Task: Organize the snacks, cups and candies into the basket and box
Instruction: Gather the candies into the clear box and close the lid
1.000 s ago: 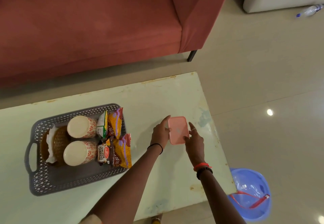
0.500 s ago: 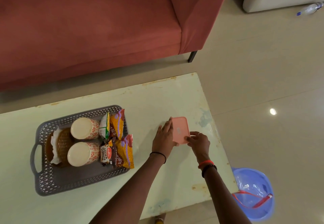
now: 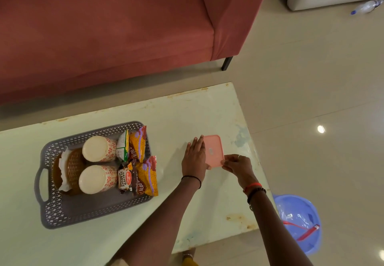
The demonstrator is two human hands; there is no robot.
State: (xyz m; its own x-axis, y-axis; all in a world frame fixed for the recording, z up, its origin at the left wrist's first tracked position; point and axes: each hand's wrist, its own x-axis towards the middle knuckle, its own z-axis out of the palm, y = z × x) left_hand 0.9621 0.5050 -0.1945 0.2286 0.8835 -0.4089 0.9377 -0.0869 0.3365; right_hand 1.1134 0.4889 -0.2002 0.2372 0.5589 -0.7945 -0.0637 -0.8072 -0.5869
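Note:
A small pink box (image 3: 214, 149) with its lid on lies on the pale green table (image 3: 187, 111) near the right edge. My left hand (image 3: 194, 158) presses flat against the box's left side. My right hand (image 3: 235, 165) pinches its near right corner. To the left stands a grey perforated basket (image 3: 62, 209). It holds two patterned paper cups (image 3: 98, 149) lying on their sides, several snack packets (image 3: 138, 161) and a brown wicker piece (image 3: 72, 168) with white paper.
A red sofa (image 3: 108, 26) runs along the far side of the table. A blue plastic bucket (image 3: 299, 222) sits on the tiled floor beside the table's near right corner. A plastic bottle (image 3: 367, 5) lies on the floor at the far right.
My right hand has slid from the box's right side down to its near right corner. My left hand has flattened against the left side. The box stays in place.

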